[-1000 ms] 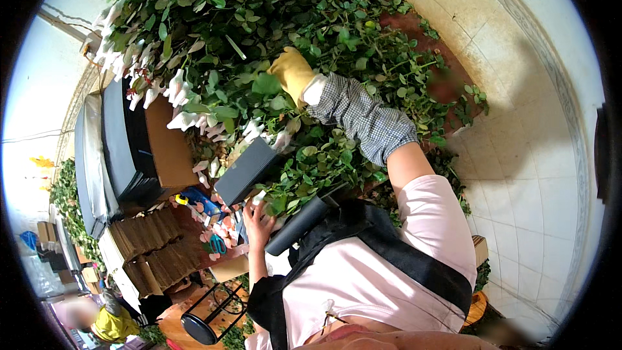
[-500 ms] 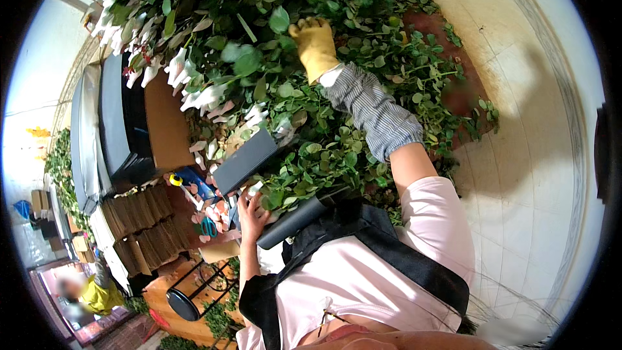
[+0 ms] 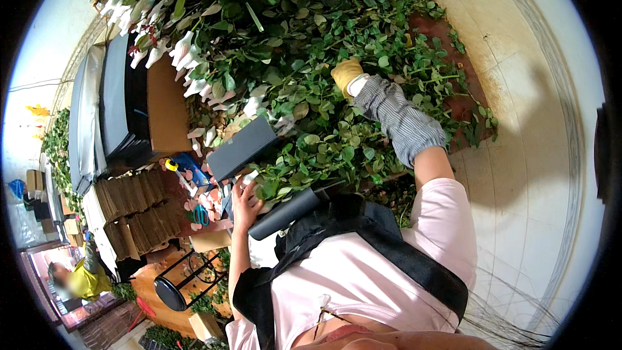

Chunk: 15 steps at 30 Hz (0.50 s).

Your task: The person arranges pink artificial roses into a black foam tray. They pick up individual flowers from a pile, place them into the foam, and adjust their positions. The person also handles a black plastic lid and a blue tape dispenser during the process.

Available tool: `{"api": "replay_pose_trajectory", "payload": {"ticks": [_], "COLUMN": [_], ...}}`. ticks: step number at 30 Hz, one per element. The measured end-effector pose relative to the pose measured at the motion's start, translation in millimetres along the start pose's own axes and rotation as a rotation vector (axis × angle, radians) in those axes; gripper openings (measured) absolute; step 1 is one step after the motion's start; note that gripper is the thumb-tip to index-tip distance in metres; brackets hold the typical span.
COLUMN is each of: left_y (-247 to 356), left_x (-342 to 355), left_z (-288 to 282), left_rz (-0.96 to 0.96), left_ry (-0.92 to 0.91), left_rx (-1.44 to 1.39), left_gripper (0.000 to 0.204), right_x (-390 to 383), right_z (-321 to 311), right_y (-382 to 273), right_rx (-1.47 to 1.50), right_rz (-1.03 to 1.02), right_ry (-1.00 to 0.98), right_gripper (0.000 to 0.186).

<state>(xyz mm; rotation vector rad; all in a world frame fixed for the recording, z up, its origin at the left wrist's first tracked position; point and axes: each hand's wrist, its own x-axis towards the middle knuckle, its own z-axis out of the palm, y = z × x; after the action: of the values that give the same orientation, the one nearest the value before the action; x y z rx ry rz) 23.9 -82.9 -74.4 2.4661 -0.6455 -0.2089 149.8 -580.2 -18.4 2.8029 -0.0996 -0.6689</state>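
Observation:
My bare left hand (image 3: 246,207) is bent with its fingers round a rose bud in a white net sleeve (image 3: 251,177), at the left end of a leafy bunch. Close beside it, a rolled black sheet (image 3: 285,215) lies against my front. My right hand (image 3: 348,75), in a yellow glove, is closed low over the green leafy rose stems (image 3: 311,110); its fingertips and anything in them are hidden. A dark grey oblong block (image 3: 241,148) lies just beyond my left hand. Many more white-sleeved buds (image 3: 184,52) stick out from the pile at upper left.
Stacked brown cardboard (image 3: 139,217) and a large open carton (image 3: 167,104) stand at left. Turquoise-handled scissors (image 3: 201,215) lie among petals. A black-framed stool (image 3: 170,293) is at lower left. A person in yellow (image 3: 87,282) is farther off. Pale tiled floor (image 3: 518,175) runs along the right.
My right gloved hand has moved right and nearer to me, low over the stems. The left hand stays by the bud, and the whole view has shifted slightly.

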Motion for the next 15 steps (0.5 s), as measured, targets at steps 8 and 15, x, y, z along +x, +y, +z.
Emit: {"api": "replay_pose_trajectory", "payload": {"ticks": [8,15], "left_y": [0.7,-6.4], "left_x": [2.3,-5.0], "left_z": [0.0,10.5], "left_rz": [0.038,0.025], "left_ry": [0.035,0.088], "left_rx": [0.013,-0.033], "left_gripper": [0.065,0.061], "right_x": [-61.5,-169.5], "right_z": [-81.0,-88.9], "right_y": [21.3,3.0], "right_rx": [0.233,0.45], "right_rz": [0.025,-0.506], "right_ry": [1.057,0.83], "right_gripper": [0.048,0.057]}}
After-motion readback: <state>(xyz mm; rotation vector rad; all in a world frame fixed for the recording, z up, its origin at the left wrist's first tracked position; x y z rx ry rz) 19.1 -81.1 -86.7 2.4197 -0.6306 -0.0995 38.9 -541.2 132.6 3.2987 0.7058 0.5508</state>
